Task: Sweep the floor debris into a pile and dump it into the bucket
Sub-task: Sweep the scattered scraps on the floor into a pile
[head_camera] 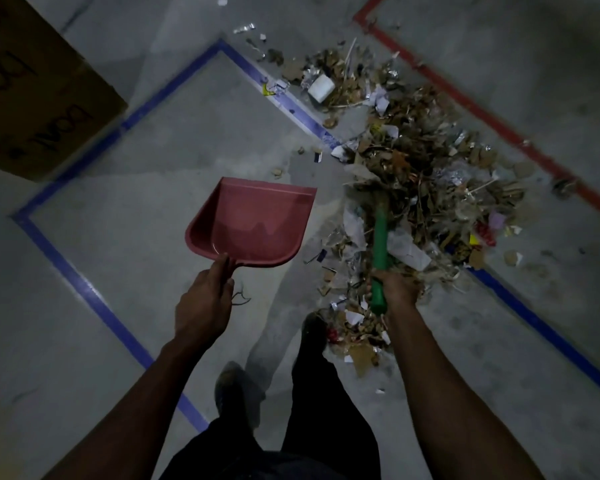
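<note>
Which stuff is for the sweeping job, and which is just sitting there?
For the job: dustpan in the left hand; broom in the right hand; debris. No bucket is in view.

Just there: cardboard box; blue tape; red tape.

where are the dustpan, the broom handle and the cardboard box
dustpan [257, 223], head view, middle of its red scoop
broom handle [380, 244], head view, green shaft above the right hand
cardboard box [42, 95], head view, its brown top face
</note>
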`<state>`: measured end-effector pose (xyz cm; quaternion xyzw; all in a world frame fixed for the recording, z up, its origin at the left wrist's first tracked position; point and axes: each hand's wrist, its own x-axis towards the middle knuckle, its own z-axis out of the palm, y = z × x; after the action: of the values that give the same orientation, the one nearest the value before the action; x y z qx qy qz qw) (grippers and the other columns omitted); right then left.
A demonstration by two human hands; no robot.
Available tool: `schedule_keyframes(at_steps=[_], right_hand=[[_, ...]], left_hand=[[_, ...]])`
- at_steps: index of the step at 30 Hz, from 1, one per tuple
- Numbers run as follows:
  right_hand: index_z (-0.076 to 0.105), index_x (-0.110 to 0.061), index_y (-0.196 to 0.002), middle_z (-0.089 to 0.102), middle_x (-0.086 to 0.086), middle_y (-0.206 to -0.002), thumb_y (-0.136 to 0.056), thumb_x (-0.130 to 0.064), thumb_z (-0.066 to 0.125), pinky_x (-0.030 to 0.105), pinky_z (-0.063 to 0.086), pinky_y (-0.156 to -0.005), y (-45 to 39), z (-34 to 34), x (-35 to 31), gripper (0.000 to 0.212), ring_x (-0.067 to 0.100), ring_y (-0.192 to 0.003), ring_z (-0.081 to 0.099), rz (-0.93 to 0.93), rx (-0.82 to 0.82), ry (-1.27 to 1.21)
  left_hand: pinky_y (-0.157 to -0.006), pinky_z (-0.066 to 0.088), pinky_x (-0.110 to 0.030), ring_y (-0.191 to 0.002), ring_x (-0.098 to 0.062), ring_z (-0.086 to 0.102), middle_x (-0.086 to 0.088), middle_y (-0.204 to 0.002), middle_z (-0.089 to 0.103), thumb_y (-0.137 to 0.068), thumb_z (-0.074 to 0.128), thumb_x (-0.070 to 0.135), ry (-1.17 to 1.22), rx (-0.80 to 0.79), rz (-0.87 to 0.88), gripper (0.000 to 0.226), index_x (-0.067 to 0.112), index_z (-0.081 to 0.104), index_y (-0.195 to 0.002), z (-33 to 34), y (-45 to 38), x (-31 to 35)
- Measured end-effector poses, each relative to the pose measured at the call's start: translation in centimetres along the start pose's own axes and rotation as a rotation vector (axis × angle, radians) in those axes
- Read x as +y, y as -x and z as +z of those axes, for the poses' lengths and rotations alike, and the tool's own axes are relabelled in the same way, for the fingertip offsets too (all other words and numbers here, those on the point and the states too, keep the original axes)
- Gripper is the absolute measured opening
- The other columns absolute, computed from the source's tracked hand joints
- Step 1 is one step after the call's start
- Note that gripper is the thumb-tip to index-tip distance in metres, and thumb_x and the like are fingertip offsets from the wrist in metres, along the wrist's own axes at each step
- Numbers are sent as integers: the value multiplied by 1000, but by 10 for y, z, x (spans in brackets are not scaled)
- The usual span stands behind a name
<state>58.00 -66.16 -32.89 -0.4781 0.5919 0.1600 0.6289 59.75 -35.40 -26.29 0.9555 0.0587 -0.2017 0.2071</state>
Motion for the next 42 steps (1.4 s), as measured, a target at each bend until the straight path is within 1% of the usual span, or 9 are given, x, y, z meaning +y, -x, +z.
schedule_keyframes(at_steps=[5, 9, 14, 20, 24, 30, 34, 39, 42], right_hand=[[57, 3, -95, 53, 14, -60, -85, 1, 67, 21, 38, -34, 47, 28, 50, 14, 17, -32, 47, -35, -70, 58], [57, 5, -105, 54, 17, -63, -80, 15, 57, 21, 39, -34, 115, 53, 100, 27, 20, -33, 47, -180, -54, 108], [63, 2, -109, 55, 13, -56, -78, 14, 55, 24, 42, -39, 196, 90, 158, 34, 21, -39, 49, -320, -40, 161], [63, -6, -111, 61, 13, -66, -77, 10, 62, 25, 43, -41, 257, 126, 180, 37, 24, -45, 54, -394, 21, 247], [59, 5, -115, 57, 16, -65, -80, 11, 60, 23, 41, -37, 275, 153, 171, 35, 21, -41, 51, -386, -8, 223], [54, 9, -101, 57, 18, -64, -82, 3, 65, 24, 42, -37, 278, 212, 140, 22, 23, -46, 53, -321, 0, 224], [54, 9, -100, 55, 16, -66, -83, 1, 63, 26, 43, -40, 255, 256, 97, 21, 23, -47, 53, -296, -20, 180], [46, 7, -114, 51, 18, -73, -88, 8, 51, 24, 47, -37, 219, 321, 25, 27, 23, -50, 52, -271, -80, 64], [42, 3, -109, 50, 17, -74, -91, 10, 48, 31, 53, -44, 210, 356, -23, 21, 24, -55, 54, -269, -114, 16]], left_hand=[[-81, 46, -43, -106, -37, 57, -14, -124, 58, -98, 45, 27, 1, 8, 30, 49, 27, 34, -146, -10, 20, -43], [-82, 45, -43, -107, -38, 57, -16, -126, 56, -99, 44, 27, 4, 8, 59, 48, 25, 33, -146, -25, 41, -87], [-83, 45, -42, -106, -37, 56, -14, -125, 56, -99, 44, 28, 25, 14, 123, 50, 26, 32, -147, -66, 77, -162], [-84, 44, -43, -105, -37, 57, -15, -124, 56, -99, 44, 27, 22, 36, 129, 48, 26, 32, -146, -117, 100, -224], [-84, 46, -43, -105, -35, 57, -14, -125, 56, -100, 41, 28, 49, 81, 121, 47, 26, 32, -146, -145, 96, -243], [-79, 52, -45, -93, -33, 60, -11, -114, 60, -99, 39, 30, 63, 153, 150, 38, 31, 33, -136, -184, 51, -246], [-78, 52, -46, -91, -33, 60, -11, -112, 59, -98, 39, 32, 34, 165, 157, 39, 33, 31, -136, -209, -11, -238], [-76, 52, -44, -90, -30, 60, -9, -112, 60, -99, 39, 32, 0, 165, 175, 40, 32, 31, -138, -238, -107, -218], [-77, 52, -45, -91, -32, 60, -9, -112, 60, -98, 37, 32, 4, 153, 176, 39, 34, 31, -136, -261, -156, -203]])
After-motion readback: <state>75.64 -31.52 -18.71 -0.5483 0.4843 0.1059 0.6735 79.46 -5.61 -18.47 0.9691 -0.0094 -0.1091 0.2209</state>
